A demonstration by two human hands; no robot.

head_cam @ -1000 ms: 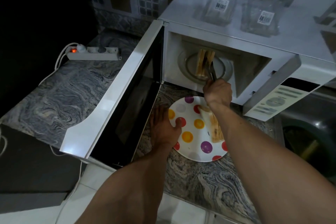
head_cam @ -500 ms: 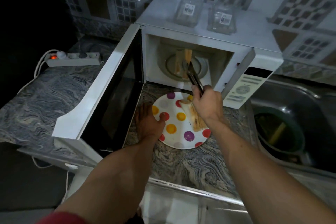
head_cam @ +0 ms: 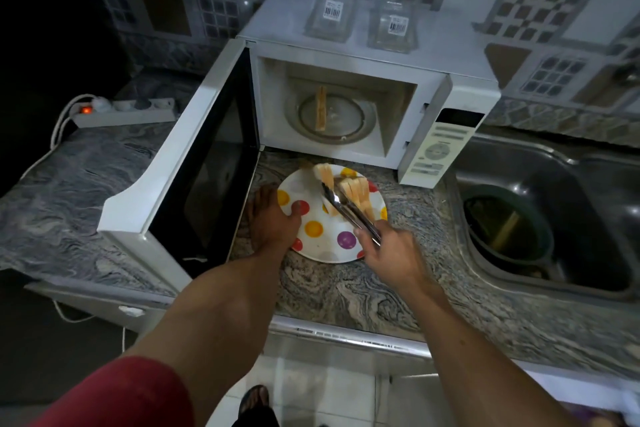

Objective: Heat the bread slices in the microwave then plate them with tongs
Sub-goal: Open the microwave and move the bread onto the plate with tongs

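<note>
The white microwave [head_cam: 374, 55] stands with its door [head_cam: 194, 163] swung open to the left. One bread slice [head_cam: 321, 108] stands on edge on the glass turntable inside. In front of it, a white plate with coloured dots [head_cam: 317, 236] lies on the counter. My right hand [head_cam: 389, 253] grips metal tongs [head_cam: 349, 211], which pinch a bread slice [head_cam: 323, 175] over the plate's far side. Several more slices [head_cam: 356, 192] lie on the plate beside it. My left hand [head_cam: 272, 218] rests flat at the plate's left rim, thumb on the plate.
A steel sink [head_cam: 554, 218] with a dark green bowl [head_cam: 505, 229] in it is at the right. Two clear glass containers [head_cam: 332, 7] sit on top of the microwave. A power strip [head_cam: 124, 111] with a lit red switch lies on the counter at the left.
My right hand has drawn the tongs and a bread slice out of the microwave and down over the plate. One slice stays on the turntable. My left hand stays at the plate's rim.
</note>
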